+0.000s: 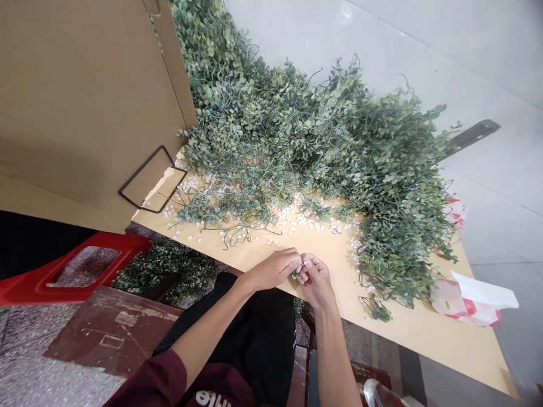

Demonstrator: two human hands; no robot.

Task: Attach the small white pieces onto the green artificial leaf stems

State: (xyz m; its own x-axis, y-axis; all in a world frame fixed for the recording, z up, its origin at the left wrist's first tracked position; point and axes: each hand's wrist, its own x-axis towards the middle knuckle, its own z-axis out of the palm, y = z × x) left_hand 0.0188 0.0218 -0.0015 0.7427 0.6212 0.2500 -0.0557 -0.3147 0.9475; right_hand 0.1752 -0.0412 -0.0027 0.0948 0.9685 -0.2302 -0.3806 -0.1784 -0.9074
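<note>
At the table's front edge, my left hand (278, 268) and my right hand (316, 281) meet with pinched fingertips. Between them is a small artificial leaf sprig, mostly hidden by the fingers, with a bit of green under the left fingers. A tiny white piece seems to show at the fingertips; I cannot make out its shape. Just beyond the hands, small white discs (292, 217) lie scattered on the pale table (254, 254). Loose green sprigs (203, 206) and thin stems lie among them. Behind rises a big heap of artificial greenery (305, 124).
A large cardboard box (85, 102) stands at left, with a black wire frame (153, 181) by it. Red-and-white plastic packaging (466, 299) lies at the table's right end. A red stool (85, 268) and more greenery (169, 268) are below left. A tiled wall backs the table.
</note>
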